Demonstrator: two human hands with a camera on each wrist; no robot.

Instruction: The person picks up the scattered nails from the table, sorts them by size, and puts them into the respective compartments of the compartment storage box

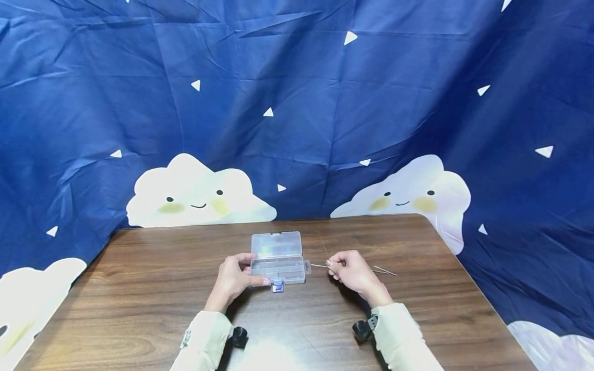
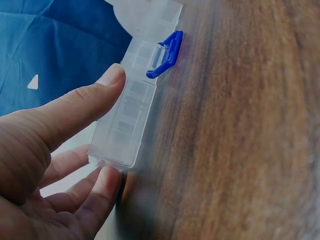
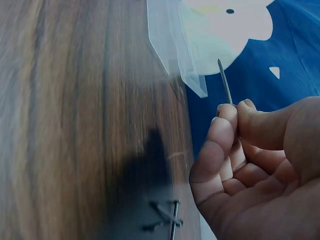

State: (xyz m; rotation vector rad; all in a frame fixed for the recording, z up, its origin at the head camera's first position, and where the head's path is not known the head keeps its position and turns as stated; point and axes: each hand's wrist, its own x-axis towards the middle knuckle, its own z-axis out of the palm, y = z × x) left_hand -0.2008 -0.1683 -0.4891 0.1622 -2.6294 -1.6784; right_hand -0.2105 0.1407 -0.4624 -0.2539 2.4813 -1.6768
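A clear plastic compartment box (image 1: pixel 278 275) lies on the table with its lid (image 1: pixel 276 243) raised at the back. Its blue latch (image 2: pixel 167 55) hangs at the front edge. My left hand (image 1: pixel 234 278) holds the box's left end, thumb along the front and fingers around the side. To the right of the box, my right hand (image 1: pixel 353 270) pinches a thin metal nail (image 3: pixel 224 81) between thumb and fingertips, its point towards the box. Several more nails (image 3: pixel 174 220) lie on the table beside and behind that hand. No contents are discernible in the box's compartments.
A brown wood-grain table (image 1: pixel 153 288) carries everything. Behind it hangs a blue curtain (image 1: pixel 297 103) with white clouds and small triangles. A clear hanging tab (image 1: pixel 307 267) juts from the box's right end, close to the nail's point.
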